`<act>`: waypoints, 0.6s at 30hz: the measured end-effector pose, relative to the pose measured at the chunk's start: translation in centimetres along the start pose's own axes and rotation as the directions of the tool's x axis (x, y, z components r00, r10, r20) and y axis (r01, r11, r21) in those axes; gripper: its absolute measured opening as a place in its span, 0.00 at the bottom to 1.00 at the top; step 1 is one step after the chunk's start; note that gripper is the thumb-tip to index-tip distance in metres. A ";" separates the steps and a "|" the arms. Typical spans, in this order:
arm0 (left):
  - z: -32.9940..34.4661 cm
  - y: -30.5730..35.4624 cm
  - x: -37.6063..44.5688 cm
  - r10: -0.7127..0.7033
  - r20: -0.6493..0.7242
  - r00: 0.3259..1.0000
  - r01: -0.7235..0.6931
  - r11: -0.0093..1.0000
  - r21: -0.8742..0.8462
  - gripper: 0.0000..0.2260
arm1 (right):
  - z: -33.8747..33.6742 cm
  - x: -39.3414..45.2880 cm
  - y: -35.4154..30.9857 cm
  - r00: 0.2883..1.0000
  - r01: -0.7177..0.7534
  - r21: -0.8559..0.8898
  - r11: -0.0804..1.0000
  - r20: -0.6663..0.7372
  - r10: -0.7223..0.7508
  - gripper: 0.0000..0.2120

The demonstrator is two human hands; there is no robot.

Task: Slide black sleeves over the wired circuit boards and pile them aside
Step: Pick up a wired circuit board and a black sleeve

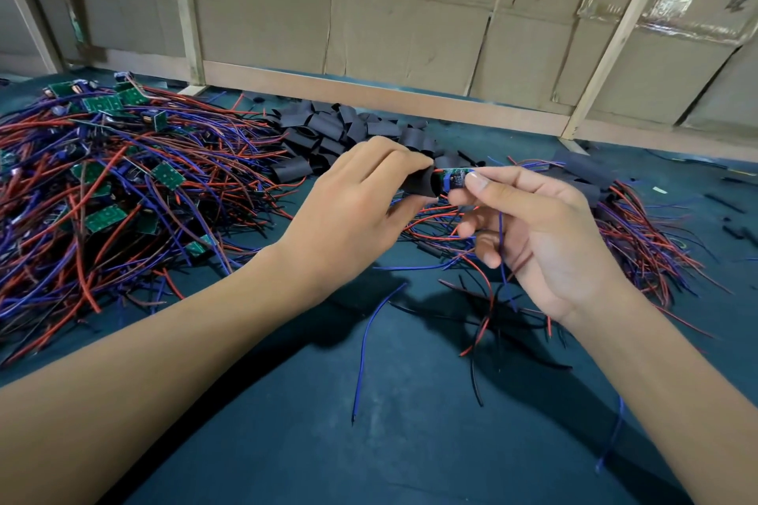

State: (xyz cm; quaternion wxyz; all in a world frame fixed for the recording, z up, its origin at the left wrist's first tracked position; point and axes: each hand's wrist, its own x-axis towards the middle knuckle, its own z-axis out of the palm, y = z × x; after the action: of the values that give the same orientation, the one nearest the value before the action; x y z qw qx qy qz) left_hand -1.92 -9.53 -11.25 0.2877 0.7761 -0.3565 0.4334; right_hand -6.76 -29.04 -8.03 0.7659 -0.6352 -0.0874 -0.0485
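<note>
Your left hand [361, 197] has its grip pinched on a black sleeve [419, 184], thumb beneath and fingers curled over the top, with the sleeve's open mouth facing right. Your right hand [545, 234] pinches a wired circuit board [451, 178] between thumb and forefinger, its near end just at the sleeve's mouth; whether the board is already inside the mouth cannot be told. Red and blue wires [498, 258] trail from the board down across your right palm and onto the dark green table [369, 443]. Left of the sleeve lies a large heap of bare boards [102, 176], green squares tangled in red and purple leads. Just behind the sleeve, toward the cardboard wall [410, 33], sits a loose pile of empty sleeves [328, 131]. Right of the sleeve, beyond your right hand, lies a pile of finished boards [615, 217], black-covered with wires fanning out toward you. A few stray wires lie on the table below your hands.
</note>
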 end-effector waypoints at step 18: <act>0.1 0.6 0.0 0.050 0.017 0.999 -0.049 0.998 -0.026 0.14 | 0.8 -0.2 0.6 0.995 -0.096 -0.077 0.992 -0.021 0.095 0.10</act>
State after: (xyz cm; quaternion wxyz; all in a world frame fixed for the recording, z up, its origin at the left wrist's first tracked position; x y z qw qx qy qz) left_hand -2.34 -9.91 -11.23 0.2839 0.7670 -0.3836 0.4289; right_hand -6.92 -28.15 -8.52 0.7426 -0.6677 -0.0483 -0.0209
